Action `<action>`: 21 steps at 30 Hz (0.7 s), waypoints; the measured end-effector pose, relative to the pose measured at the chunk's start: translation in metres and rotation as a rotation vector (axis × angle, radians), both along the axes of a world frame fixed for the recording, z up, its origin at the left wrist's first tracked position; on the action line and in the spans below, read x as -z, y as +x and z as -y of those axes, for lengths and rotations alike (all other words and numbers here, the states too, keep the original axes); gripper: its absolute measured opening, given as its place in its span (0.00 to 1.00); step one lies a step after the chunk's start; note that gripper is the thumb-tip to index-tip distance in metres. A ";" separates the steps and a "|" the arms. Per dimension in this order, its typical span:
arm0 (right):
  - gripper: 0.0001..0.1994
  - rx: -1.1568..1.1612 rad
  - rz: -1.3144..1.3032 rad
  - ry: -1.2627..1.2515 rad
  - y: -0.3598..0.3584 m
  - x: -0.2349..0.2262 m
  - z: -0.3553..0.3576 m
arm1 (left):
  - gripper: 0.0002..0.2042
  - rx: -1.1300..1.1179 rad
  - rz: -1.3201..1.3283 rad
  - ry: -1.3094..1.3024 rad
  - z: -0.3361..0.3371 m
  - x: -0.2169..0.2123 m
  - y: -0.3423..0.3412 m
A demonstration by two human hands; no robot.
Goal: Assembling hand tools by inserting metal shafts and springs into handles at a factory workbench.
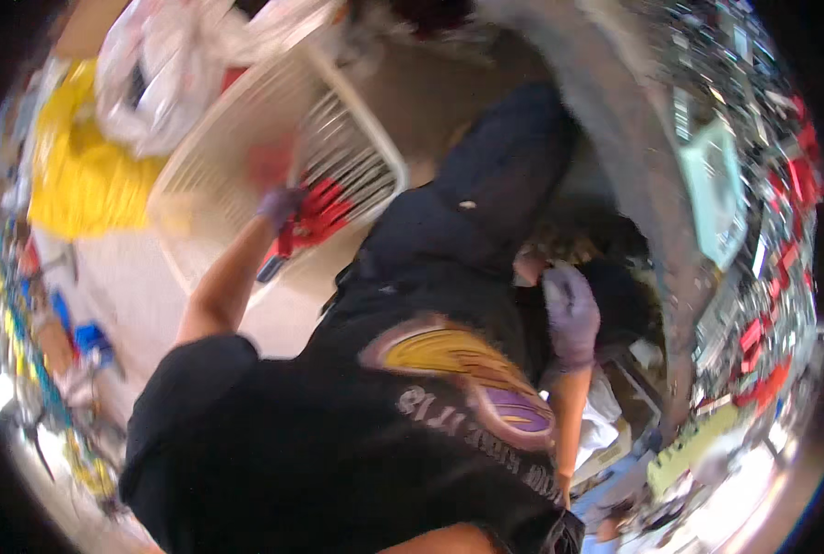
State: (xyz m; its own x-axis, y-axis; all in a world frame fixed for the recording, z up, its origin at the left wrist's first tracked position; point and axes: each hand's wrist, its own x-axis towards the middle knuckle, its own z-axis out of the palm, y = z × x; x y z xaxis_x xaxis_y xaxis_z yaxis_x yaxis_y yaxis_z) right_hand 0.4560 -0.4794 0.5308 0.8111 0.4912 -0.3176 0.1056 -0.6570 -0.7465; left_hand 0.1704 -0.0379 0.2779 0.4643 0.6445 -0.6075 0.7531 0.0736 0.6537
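Note:
My left hand (282, 205), in a purple-grey glove, reaches over the pale plastic basket (176, 208). Its fingers are blurred but look closed around a long red thing (285, 242) with a dark end, whose kind I cannot make out. Several red pieces (327, 210) lie in the basket close beside that hand. Out to the right of my leg, my right hand (571, 309) wears a similar glove. Its fingers look loosely extended, with no held thing visible. A small pinkish-brown thing (527, 266) lies near those fingertips; whether they touch is unclear.
A yellow sack (89, 166) and a white plastic bag (158, 83) are left of the basket. Along the right, a worktop edge (647, 138) curves past a pale green tray (715, 194) and heaped metal and red pieces (772, 305). A dark container (619, 300) sits beneath it.

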 end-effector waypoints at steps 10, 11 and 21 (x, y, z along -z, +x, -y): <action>0.15 -0.182 -0.089 -0.042 -0.003 0.008 -0.046 | 0.16 0.601 -0.276 0.472 0.050 0.073 0.024; 0.15 -0.208 0.002 -0.108 -0.004 0.003 -0.043 | 0.20 0.618 -0.432 0.097 0.068 0.061 0.078; 0.13 0.047 0.638 -0.275 0.058 -0.098 0.005 | 0.22 0.463 0.107 -0.556 0.055 0.174 0.053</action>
